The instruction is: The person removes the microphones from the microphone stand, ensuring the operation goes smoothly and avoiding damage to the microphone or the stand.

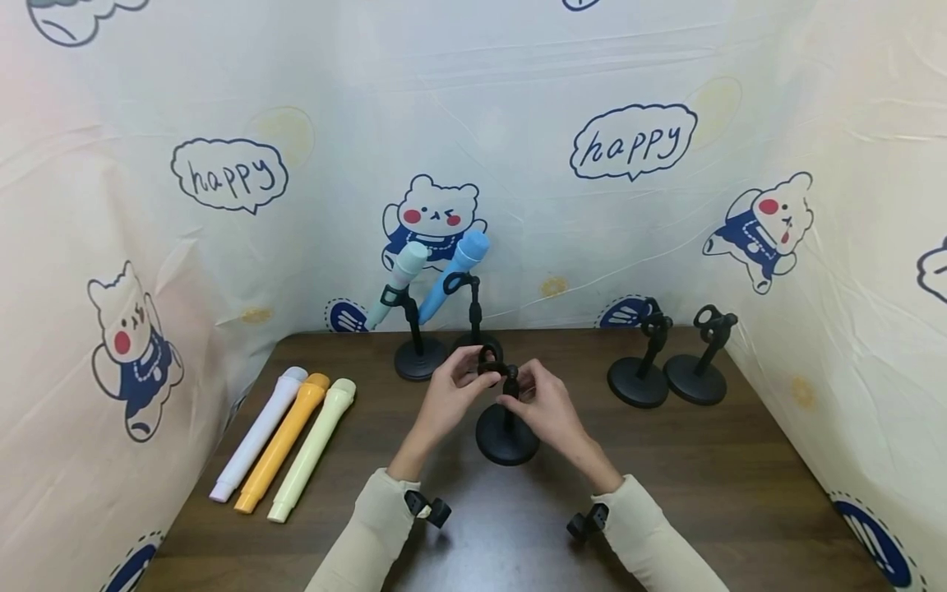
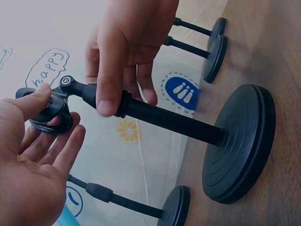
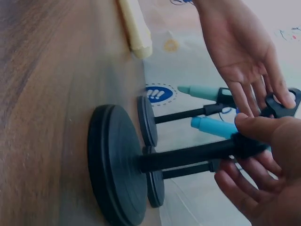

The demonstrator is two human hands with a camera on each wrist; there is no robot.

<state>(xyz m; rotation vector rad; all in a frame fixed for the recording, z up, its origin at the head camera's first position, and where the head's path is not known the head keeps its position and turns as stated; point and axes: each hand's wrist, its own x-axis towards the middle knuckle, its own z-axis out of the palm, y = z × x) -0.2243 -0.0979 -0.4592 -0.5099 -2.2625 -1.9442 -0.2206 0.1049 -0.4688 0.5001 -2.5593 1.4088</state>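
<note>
A black microphone stand point(image 1: 507, 434) with a round base stands upright near the table's middle. My left hand point(image 1: 453, 393) pinches its clip point(image 2: 52, 107) at the top between thumb and fingers. On the upper pole, my right hand point(image 1: 546, 409) grips the collar point(image 2: 111, 100) with thumb and fingers. Just behind, two similar stands hold a mint-green toy microphone point(image 1: 408, 265) and a blue toy microphone point(image 1: 464, 255), both tilted. The clip of the middle stand holds no microphone.
On the left of the table point(image 1: 629, 526) lie a lavender microphone point(image 1: 259, 433), an orange microphone point(image 1: 284, 442) and a pale yellow microphone point(image 1: 312, 450), side by side. Two more black stands point(image 1: 638, 381) are at the back right. A printed curtain point(image 1: 518, 164) encloses the table's back and sides.
</note>
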